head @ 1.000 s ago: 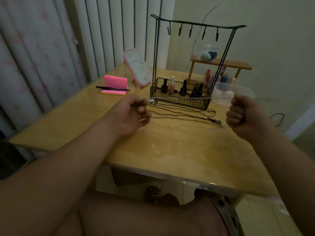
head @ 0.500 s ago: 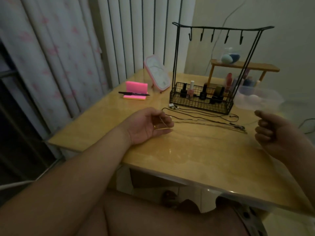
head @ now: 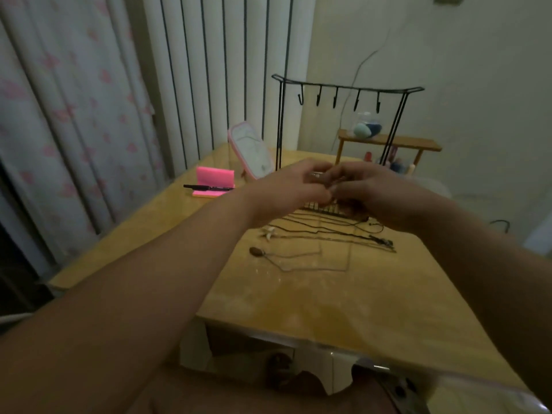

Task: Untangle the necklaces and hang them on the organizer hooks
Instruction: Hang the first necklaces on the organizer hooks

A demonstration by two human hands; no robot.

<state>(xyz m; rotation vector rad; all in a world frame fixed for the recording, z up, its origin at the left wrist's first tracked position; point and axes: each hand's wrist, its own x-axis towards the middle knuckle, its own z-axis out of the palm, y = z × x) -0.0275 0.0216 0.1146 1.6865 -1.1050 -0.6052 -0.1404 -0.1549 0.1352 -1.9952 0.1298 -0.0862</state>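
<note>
Both hands are up in front of the organizer (head: 346, 88). My left hand (head: 286, 189) and right hand (head: 378, 195) meet fingertip to fingertip. It's blurred there, but each looks to be pinching an end of the thin necklace (head: 313, 269). Its chain drops in two strands to the desk (head: 328, 312) and loops there, with the brown pendant (head: 255, 251) lying off to the left. The dark necklaces (head: 337, 234) lie bunched on the desk, just in front of the organizer's basket.
</note>
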